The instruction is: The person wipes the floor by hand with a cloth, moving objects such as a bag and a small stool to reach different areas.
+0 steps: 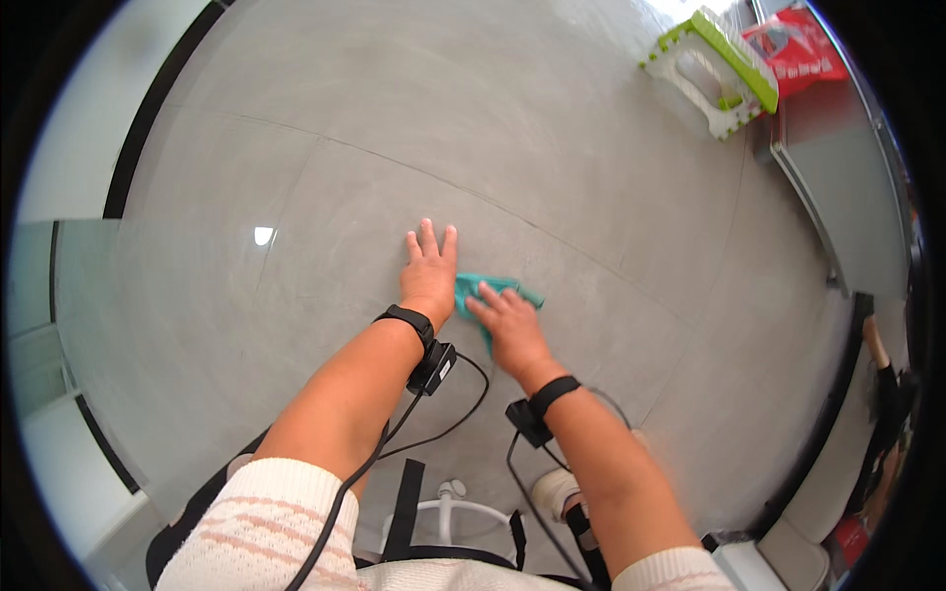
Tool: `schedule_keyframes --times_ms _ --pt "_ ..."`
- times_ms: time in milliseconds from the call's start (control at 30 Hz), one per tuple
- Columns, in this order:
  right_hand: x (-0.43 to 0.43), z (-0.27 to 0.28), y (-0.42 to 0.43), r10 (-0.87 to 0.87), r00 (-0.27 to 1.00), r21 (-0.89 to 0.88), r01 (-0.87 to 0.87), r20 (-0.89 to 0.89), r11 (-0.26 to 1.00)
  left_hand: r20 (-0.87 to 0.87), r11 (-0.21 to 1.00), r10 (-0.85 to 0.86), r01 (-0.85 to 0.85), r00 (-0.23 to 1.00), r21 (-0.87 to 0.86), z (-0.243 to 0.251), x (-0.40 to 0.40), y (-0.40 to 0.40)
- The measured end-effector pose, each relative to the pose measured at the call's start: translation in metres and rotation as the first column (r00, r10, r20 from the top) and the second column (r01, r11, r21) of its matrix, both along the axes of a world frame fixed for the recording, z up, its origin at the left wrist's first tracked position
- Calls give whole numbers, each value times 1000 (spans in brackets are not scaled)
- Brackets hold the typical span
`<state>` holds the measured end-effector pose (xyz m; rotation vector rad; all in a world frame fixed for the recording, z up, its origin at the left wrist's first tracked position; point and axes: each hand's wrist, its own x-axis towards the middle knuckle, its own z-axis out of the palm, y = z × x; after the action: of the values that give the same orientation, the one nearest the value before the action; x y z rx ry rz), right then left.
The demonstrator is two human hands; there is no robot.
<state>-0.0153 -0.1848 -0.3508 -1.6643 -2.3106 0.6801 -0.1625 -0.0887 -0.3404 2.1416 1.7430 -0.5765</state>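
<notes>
My left hand (429, 273) is stretched out over the grey floor, three fingers spread and its thumb hidden. Nothing shows in its grasp, and the left edge of a teal cloth (468, 284) meets its side. My right hand (513, 329) holds that crumpled cloth from above, fingers slightly bent across it. Part of the cloth is covered by the hand, and one corner sticks out past the fingers on the right. Whether the cloth presses on the floor or hangs just above it, I cannot tell. Each wrist wears a black strap with a small cabled box.
A green and white folding step stool (713, 74) stands at the upper right beside a red bag (798, 55) and a grey cabinet (842, 177). Black cables (347, 487) hang from both wrists. A white chair base (446, 510) and a shoe (554, 493) are close below.
</notes>
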Motion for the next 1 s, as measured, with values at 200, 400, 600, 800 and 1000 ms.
schedule_keyframes --times_ms 200,400,600,800,1000 --pt "89 -14 9 -377 846 -38 392 -377 919 271 997 9 13 963 -80 15 -14 4" --pt "240 -44 5 -826 562 16 827 -30 562 333 997 37 -59 942 56 -1 -64 -22" --pt "123 -49 113 -490 868 199 496 -81 845 356 993 65 -95 932 68 -6 -70 -32" --pt "-53 -22 158 -10 996 202 27 -86 979 577 988 38 -117 816 100 -1 -85 -33" --pt "-77 -9 76 223 957 -37 -234 -188 972 831 654 208 -705 516 274 23 -103 -30"
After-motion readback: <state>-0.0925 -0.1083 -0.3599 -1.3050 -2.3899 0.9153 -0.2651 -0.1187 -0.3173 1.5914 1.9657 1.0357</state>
